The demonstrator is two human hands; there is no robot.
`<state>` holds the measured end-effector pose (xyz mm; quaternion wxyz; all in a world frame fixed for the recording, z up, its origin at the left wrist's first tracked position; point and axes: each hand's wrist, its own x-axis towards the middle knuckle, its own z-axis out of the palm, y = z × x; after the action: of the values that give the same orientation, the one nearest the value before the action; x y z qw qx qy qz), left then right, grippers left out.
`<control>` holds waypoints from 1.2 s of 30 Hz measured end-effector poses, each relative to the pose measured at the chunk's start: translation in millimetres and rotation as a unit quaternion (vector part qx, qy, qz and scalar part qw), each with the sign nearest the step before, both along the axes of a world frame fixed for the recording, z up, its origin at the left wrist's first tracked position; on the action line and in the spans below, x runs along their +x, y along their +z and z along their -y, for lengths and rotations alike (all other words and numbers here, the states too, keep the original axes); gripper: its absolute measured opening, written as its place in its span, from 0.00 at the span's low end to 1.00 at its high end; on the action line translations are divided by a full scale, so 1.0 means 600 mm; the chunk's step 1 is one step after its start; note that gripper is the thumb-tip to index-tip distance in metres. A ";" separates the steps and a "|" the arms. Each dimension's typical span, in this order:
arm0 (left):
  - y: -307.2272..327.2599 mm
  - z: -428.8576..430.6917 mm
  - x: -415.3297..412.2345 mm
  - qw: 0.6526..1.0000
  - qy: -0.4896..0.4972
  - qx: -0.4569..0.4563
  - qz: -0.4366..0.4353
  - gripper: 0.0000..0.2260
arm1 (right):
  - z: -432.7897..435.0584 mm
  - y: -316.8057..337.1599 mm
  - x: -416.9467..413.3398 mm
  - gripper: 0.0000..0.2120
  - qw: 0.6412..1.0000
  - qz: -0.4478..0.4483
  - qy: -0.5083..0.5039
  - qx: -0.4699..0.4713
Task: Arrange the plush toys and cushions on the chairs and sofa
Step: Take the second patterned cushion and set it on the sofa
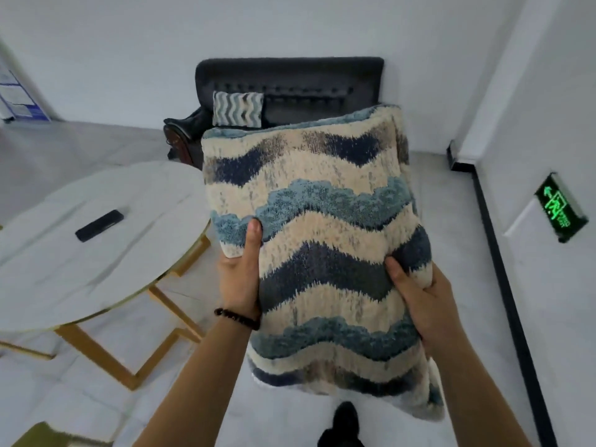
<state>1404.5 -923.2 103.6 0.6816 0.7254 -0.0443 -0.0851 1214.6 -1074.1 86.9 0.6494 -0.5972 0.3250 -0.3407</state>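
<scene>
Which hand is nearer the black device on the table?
Left. The left hand grips the cushion's edge toward the device; the right hand grips the opposite edge.

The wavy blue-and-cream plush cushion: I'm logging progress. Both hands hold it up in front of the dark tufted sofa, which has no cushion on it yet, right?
Not quite. In the head view the left hand and right hand do hold the wavy blue-and-cream plush cushion up before the dark tufted sofa, but a matching wavy cushion already leans against its backrest.
</scene>
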 end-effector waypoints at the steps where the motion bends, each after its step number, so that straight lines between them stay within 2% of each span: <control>1: 0.011 0.044 0.027 1.000 -0.002 0.004 -0.006 0.25 | 0.043 0.005 0.031 0.17 1.000 -0.008 -0.009 -0.002; 3: 0.025 0.124 0.096 1.000 0.002 0.009 -0.014 0.23 | 0.131 0.026 0.105 0.18 1.000 -0.022 -0.005 -0.018; 5: 0.035 0.184 0.169 1.000 -0.005 -0.027 -0.014 0.22 | 0.207 0.048 0.181 0.20 0.999 -0.025 0.004 -0.036; 8: 0.032 0.268 0.286 0.997 -0.019 -0.064 0.030 0.16 | 0.308 0.063 0.305 0.28 0.996 -0.041 0.004 -0.077; 9: 0.030 0.294 0.317 0.996 -0.024 -0.072 0.048 0.16 | 0.335 0.062 0.340 0.29 0.995 -0.049 0.002 -0.090; 14: -0.028 0.458 0.515 0.992 -0.047 -0.080 0.083 0.38 | 0.515 0.011 0.549 0.20 0.988 -0.103 0.016 -0.110; 17: -0.046 0.581 0.646 0.988 -0.101 -0.069 0.090 0.36 | 0.628 -0.002 0.667 0.17 0.987 -0.123 -0.012 -0.105; 19: -0.040 0.656 0.716 0.987 -0.130 -0.060 0.077 0.37 | 0.689 0.007 0.722 0.16 0.988 -0.125 -0.038 -0.082; 24: -0.004 0.872 0.868 0.976 -0.206 -0.051 0.057 0.30 | 0.848 0.031 0.830 0.16 0.986 -0.095 -0.124 -0.050; 27: -0.015 1.005 0.943 0.970 -0.232 -0.036 0.056 0.35 | 0.952 0.017 0.886 0.16 0.982 -0.071 -0.171 -0.032; 32: -0.058 1.208 1.067 0.976 -0.212 -0.007 0.051 0.33 | 1.158 -0.028 1.015 0.14 0.986 -0.047 -0.157 -0.007; 36: -0.061 1.346 1.173 0.986 -0.167 0.002 -0.005 0.34 | 1.334 -0.037 1.145 0.12 0.994 -0.061 -0.094 -0.004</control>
<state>2108.3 -1731.0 66.8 0.6565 0.7087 -0.1611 -0.2018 1901.3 -1874.5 64.8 0.5909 -0.5862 0.4177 -0.3644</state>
